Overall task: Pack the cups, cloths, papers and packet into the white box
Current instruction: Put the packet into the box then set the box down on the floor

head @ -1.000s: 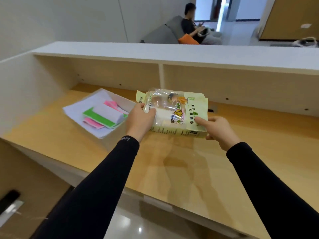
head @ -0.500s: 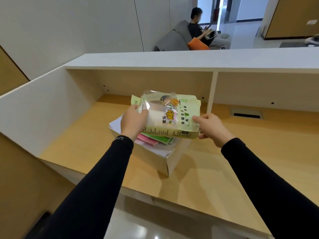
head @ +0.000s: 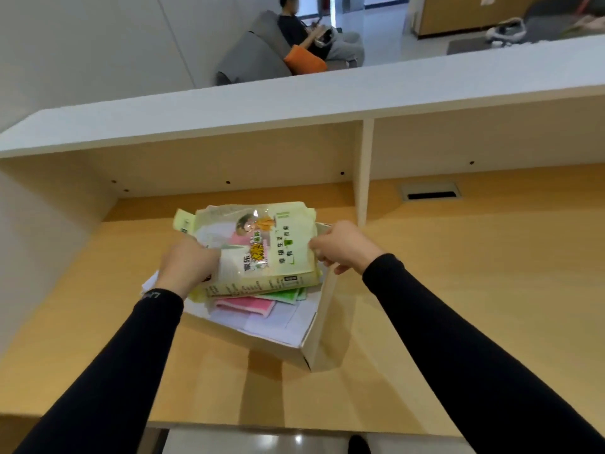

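A pale green plastic packet (head: 262, 247) with printed characters lies on top of the contents of the white box (head: 319, 326) on the wooden desk. My left hand (head: 188, 265) grips the packet's left side and my right hand (head: 342, 245) pinches its right edge. Under the packet I see a pink cloth (head: 245, 304), a green cloth (head: 284, 294) and white papers (head: 271, 324) inside the box. No cups are visible.
The desk (head: 458, 306) has a raised white counter (head: 294, 99) behind it and a white upright divider (head: 361, 172) just beyond the box. A cable slot (head: 430, 192) sits at the back right. A person sits on a grey sofa (head: 248, 57) far behind.
Both hands have carried the packet left and down from above the desk onto the stack in the box. The view has shifted closer over the box.
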